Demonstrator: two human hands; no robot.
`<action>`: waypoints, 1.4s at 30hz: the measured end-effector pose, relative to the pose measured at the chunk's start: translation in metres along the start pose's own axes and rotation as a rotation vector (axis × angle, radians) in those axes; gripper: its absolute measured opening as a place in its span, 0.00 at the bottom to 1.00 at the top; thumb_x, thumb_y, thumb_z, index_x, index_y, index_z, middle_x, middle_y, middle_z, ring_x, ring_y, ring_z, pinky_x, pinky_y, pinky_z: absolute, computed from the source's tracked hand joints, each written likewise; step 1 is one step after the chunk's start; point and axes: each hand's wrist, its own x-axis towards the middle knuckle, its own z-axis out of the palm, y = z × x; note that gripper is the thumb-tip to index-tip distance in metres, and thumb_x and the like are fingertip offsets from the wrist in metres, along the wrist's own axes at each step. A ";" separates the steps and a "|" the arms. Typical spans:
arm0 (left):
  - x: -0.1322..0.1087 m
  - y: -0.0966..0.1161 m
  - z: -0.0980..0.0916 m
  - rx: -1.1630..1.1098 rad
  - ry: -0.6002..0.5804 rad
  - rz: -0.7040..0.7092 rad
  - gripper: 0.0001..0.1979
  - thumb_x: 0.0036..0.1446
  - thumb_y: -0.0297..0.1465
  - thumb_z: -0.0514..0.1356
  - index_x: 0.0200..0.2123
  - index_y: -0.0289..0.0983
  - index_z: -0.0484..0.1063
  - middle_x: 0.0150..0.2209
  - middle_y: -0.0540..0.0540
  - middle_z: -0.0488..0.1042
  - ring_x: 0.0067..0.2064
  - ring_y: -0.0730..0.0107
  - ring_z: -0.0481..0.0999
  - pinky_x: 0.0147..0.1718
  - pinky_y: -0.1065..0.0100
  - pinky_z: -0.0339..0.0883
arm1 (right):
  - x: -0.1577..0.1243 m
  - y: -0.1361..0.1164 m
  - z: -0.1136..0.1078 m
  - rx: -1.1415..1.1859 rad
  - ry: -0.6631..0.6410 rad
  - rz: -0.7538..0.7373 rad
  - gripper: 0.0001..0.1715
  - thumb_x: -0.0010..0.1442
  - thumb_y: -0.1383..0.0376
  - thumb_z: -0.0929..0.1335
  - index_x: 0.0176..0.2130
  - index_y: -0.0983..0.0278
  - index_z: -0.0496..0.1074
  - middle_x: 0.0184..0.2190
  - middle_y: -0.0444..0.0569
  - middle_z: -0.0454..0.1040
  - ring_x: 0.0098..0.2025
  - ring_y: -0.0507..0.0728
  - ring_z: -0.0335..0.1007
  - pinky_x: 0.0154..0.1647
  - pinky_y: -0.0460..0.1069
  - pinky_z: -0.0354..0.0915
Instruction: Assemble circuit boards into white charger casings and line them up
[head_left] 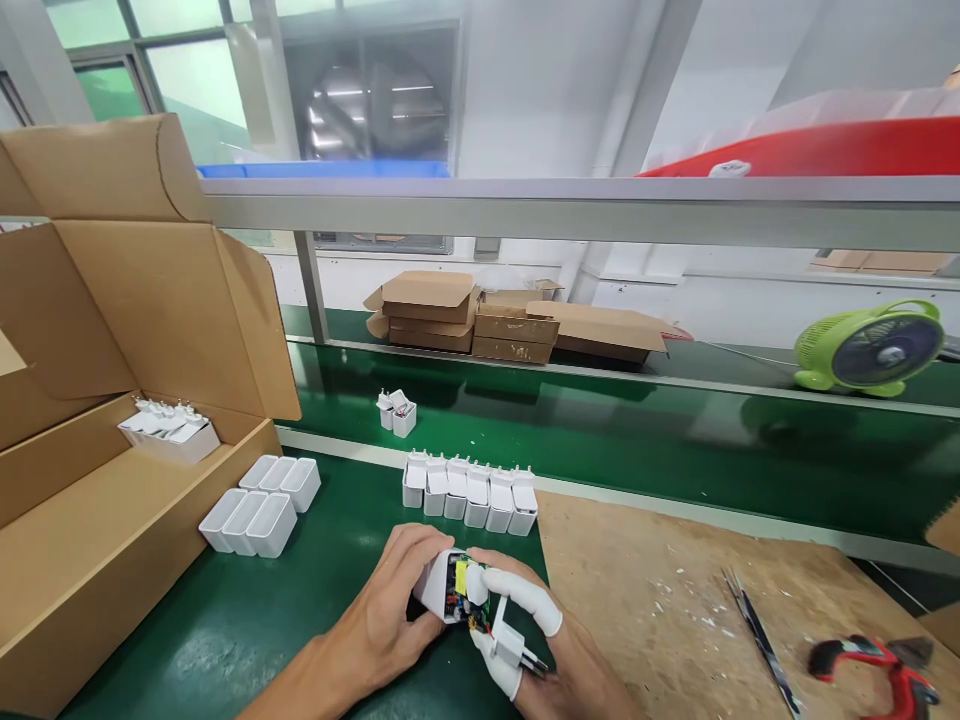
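My left hand [386,610] is closed around a white plastic charger housing [432,588], which lies tilted with its opening to the right. At that opening sits a green circuit board [457,590] with a yellow component; how deep it is inside I cannot tell. My right hand [559,640], with white finger covers on its thumb and a finger, grips the board. A white plug end piece [508,642] with two metal pins hangs beside the right fingers, joined to the board by thin wires. Just beyond my hands stands a row of white plug chargers [469,495].
Empty white housings [259,515] stand left, beside an open cardboard box [142,500] holding a filled white tray. Two more units [397,412] sit on the green belt [600,420]. Tweezers [761,640] and a red-black tool [874,665] lie right; a green fan [870,345] stands behind.
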 end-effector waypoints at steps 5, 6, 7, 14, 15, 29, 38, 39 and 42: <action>0.000 0.001 -0.001 0.016 -0.019 -0.006 0.35 0.64 0.18 0.62 0.70 0.47 0.57 0.60 0.39 0.67 0.60 0.51 0.67 0.60 0.50 0.69 | 0.001 0.001 0.001 0.053 0.024 0.039 0.35 0.67 0.71 0.68 0.69 0.54 0.63 0.69 0.55 0.68 0.69 0.64 0.70 0.69 0.58 0.71; 0.000 0.001 -0.001 0.016 -0.024 -0.009 0.36 0.64 0.18 0.62 0.70 0.47 0.57 0.60 0.39 0.67 0.61 0.51 0.67 0.60 0.50 0.69 | 0.001 0.002 0.002 0.060 0.035 0.047 0.35 0.66 0.71 0.69 0.68 0.53 0.64 0.69 0.54 0.69 0.68 0.63 0.70 0.68 0.57 0.71; 0.000 0.001 -0.001 0.016 -0.027 -0.009 0.36 0.64 0.18 0.62 0.70 0.47 0.57 0.60 0.39 0.67 0.61 0.51 0.67 0.60 0.50 0.69 | 0.002 0.002 0.003 0.062 0.045 0.052 0.34 0.66 0.71 0.69 0.68 0.53 0.64 0.68 0.54 0.69 0.68 0.63 0.70 0.68 0.57 0.71; -0.001 0.000 0.000 0.024 -0.029 -0.025 0.35 0.65 0.19 0.63 0.69 0.48 0.57 0.60 0.39 0.68 0.60 0.51 0.68 0.59 0.50 0.70 | 0.002 -0.001 0.000 0.046 0.038 0.035 0.35 0.64 0.72 0.70 0.66 0.54 0.64 0.68 0.55 0.69 0.68 0.63 0.70 0.68 0.56 0.71; -0.001 0.000 0.000 0.026 -0.028 -0.023 0.34 0.65 0.19 0.62 0.69 0.47 0.58 0.60 0.39 0.68 0.60 0.51 0.68 0.59 0.50 0.70 | 0.003 -0.003 -0.001 0.037 0.025 0.038 0.35 0.64 0.73 0.69 0.67 0.54 0.64 0.68 0.55 0.69 0.69 0.63 0.69 0.68 0.56 0.71; -0.004 -0.004 0.002 0.053 -0.010 0.007 0.33 0.65 0.18 0.61 0.68 0.45 0.59 0.60 0.38 0.69 0.61 0.51 0.68 0.61 0.49 0.69 | 0.007 -0.010 -0.008 -0.062 -0.046 -0.013 0.40 0.65 0.74 0.66 0.70 0.49 0.56 0.69 0.50 0.68 0.69 0.58 0.69 0.71 0.53 0.68; -0.003 -0.001 0.004 0.044 -0.004 0.034 0.30 0.67 0.21 0.62 0.68 0.45 0.60 0.60 0.37 0.70 0.60 0.49 0.69 0.60 0.46 0.71 | 0.008 -0.006 -0.002 -0.092 0.020 -0.107 0.39 0.63 0.75 0.68 0.68 0.53 0.60 0.66 0.53 0.72 0.70 0.59 0.67 0.72 0.54 0.67; -0.003 -0.001 0.004 0.046 -0.004 0.028 0.30 0.67 0.22 0.62 0.67 0.46 0.60 0.59 0.37 0.70 0.60 0.49 0.70 0.60 0.46 0.72 | 0.010 -0.008 -0.003 -0.088 0.029 -0.115 0.40 0.63 0.76 0.68 0.68 0.52 0.59 0.65 0.52 0.72 0.70 0.59 0.67 0.72 0.54 0.66; -0.005 -0.003 0.004 0.062 0.012 0.038 0.28 0.68 0.24 0.61 0.68 0.46 0.61 0.58 0.37 0.72 0.59 0.49 0.73 0.59 0.46 0.74 | 0.012 -0.011 -0.004 -0.083 0.053 -0.138 0.42 0.62 0.77 0.68 0.69 0.52 0.59 0.65 0.52 0.72 0.70 0.58 0.68 0.71 0.53 0.67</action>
